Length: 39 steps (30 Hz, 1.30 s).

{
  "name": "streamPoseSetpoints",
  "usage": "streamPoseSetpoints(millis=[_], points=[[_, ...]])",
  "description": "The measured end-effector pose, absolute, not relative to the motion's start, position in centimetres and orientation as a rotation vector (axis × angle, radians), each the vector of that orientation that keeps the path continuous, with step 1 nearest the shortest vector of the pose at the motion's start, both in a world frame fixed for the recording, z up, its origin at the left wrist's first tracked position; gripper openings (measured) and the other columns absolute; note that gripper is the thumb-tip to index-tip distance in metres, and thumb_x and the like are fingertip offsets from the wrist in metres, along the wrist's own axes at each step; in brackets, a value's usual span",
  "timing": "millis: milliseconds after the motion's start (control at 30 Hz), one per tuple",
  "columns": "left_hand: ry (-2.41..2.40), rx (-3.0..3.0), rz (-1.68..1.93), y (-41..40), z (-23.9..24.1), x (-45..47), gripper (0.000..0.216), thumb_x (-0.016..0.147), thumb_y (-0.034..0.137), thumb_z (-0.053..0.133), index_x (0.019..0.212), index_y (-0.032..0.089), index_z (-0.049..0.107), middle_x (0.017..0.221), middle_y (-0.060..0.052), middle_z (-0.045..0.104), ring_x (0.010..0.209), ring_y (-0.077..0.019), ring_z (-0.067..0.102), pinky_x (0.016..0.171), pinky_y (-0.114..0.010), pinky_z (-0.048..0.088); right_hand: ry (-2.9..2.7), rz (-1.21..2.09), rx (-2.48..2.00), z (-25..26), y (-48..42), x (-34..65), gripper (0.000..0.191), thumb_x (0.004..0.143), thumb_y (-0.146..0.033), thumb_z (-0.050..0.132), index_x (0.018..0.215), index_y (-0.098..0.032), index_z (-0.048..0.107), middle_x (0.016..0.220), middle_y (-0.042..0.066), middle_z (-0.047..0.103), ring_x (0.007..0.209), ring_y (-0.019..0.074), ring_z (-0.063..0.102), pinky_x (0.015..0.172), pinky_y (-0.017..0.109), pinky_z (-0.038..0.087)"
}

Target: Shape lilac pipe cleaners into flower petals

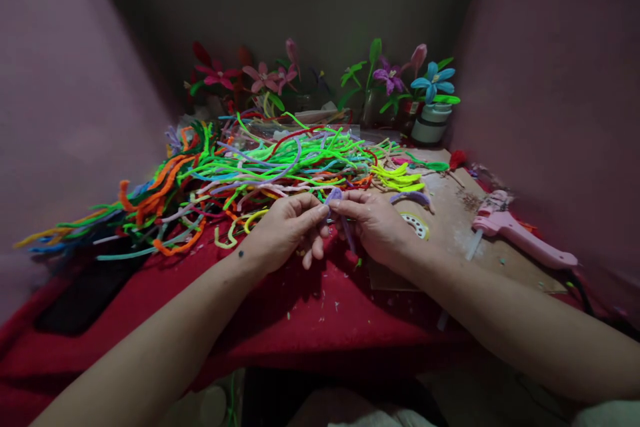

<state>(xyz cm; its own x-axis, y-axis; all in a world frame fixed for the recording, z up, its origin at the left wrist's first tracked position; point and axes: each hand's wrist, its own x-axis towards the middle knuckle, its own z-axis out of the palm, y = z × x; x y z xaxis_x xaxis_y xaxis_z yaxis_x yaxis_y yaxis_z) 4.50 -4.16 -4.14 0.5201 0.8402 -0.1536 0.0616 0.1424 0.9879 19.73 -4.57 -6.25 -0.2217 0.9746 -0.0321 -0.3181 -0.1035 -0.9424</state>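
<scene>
Between my two hands is a purple pipe cleaner (333,196), bent into a small loop at its top, with a tail hanging down past my right fingers. My left hand (291,227) pinches it from the left between thumb and forefinger, the other fingers curled below. From the right, my right hand (371,221) pinches the same pipe cleaner near the loop. Both hands are held over the near edge of a large heap of coloured pipe cleaners (280,160). A second bent purple piece (411,198) lies just beyond my right hand.
A pink glue gun (525,237) rests on a brown board (450,260) at right, near a roll of tape (415,225). Yellow bent pieces (397,178) lie beside the heap. Pipe-cleaner flowers, one blue (433,83), stand behind. A dark flat object (83,297) lies left on the red cloth (280,327).
</scene>
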Motion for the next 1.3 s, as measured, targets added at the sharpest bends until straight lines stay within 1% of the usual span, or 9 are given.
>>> streamPoseSetpoints(millis=[133,267,367,533,667,833,967,1133,1300], points=[[1.019,1.436,0.687,-5.1,-3.3,5.1,0.023,0.084,0.034,0.053,0.072,0.017,0.045,0.046,0.006,0.055,0.028,-0.0071,0.047,0.026,-0.015,0.036,-1.057,1.526,-0.9,-6.3,-4.5,19.7,0.02,0.067,-0.032,0.069,0.066,-0.014,0.059,0.058,0.0,0.058,0.05,0.0102,0.05,0.055,0.026,0.038],[0.991,1.424,0.643,-5.1,-3.0,5.1,0.025,0.084,0.035,0.053,0.069,0.016,0.047,0.042,0.005,0.054,0.027,-0.006,0.045,0.026,-0.013,0.034,-1.01,1.495,-0.905,-6.3,-4.5,19.8,0.02,0.065,-0.03,0.071,0.06,-0.014,0.059,0.053,-0.002,0.055,0.048,0.008,0.046,0.053,0.024,0.036],[0.872,1.309,0.586,-4.5,-3.2,4.6,0.023,0.082,0.034,0.056,0.069,0.015,0.05,0.044,0.004,0.057,0.027,-0.0067,0.046,0.026,-0.015,0.035,-0.997,1.487,-0.897,-6.3,-4.4,19.8,0.02,0.064,-0.028,0.072,0.059,-0.014,0.06,0.054,-0.002,0.056,0.047,0.0068,0.045,0.051,0.023,0.034],[0.863,1.256,0.617,-4.0,-3.6,4.1,0.016,0.079,0.025,0.059,0.072,0.013,0.053,0.05,0.001,0.061,0.03,-0.0075,0.048,0.027,-0.016,0.036,-1.038,1.505,-0.912,-6.2,-4.3,20.0,0.021,0.068,-0.033,0.07,0.065,-0.013,0.062,0.059,0.0,0.06,0.05,0.0085,0.05,0.052,0.024,0.038],[0.967,1.355,0.748,-4.2,-3.2,3.9,0.018,0.078,0.028,0.059,0.071,0.013,0.055,0.047,0.001,0.059,0.033,-0.0091,0.05,0.03,-0.017,0.037,-1.184,1.519,-0.92,-5.6,-4.5,20.1,0.026,0.068,-0.039,0.068,0.065,-0.014,0.061,0.059,0.0,0.059,0.047,0.0076,0.047,0.046,0.022,0.036],[1.062,1.479,0.843,-4.2,-2.6,3.4,0.018,0.076,0.029,0.061,0.071,0.013,0.057,0.046,0.002,0.057,0.038,-0.0102,0.053,0.035,-0.017,0.036,-1.351,1.519,-1.026,-5.1,-5.0,20.0,0.022,0.063,-0.027,0.071,0.055,-0.015,0.055,0.046,-0.004,0.052,0.037,0.0053,0.04,0.038,0.02,0.031],[1.115,1.533,0.85,-4.0,-2.5,3.3,0.018,0.075,0.026,0.06,0.065,0.012,0.056,0.05,0.002,0.058,0.038,-0.0078,0.051,0.037,-0.017,0.037,-1.354,1.597,-0.879,-5.2,-5.2,19.7,0.018,0.069,-0.028,0.068,0.064,-0.015,0.057,0.058,0.0,0.061,0.044,0.0075,0.05,0.044,0.022,0.041],[1.085,1.529,0.832,-4.3,-2.5,3.7,0.013,0.075,0.024,0.058,0.067,0.013,0.055,0.049,0.002,0.058,0.039,-0.0094,0.051,0.041,-0.021,0.043,-1.139,1.366,-0.743,-5.4,-5.1,19.5,0.014,0.074,-0.026,0.065,0.074,-0.016,0.055,0.065,-0.001,0.064,0.056,0.009,0.058,0.057,0.023,0.048],[1.057,1.515,0.858,-4.6,-2.7,3.9,0.01,0.074,0.023,0.058,0.073,0.015,0.054,0.048,0.003,0.058,0.04,-0.0118,0.054,0.043,-0.024,0.046,-1.222,1.152,-0.842,-5.2,-5.2,19.6,0.011,0.077,-0.024,0.062,0.073,-0.016,0.055,0.061,-0.002,0.061,0.053,0.0082,0.054,0.054,0.022,0.045]])
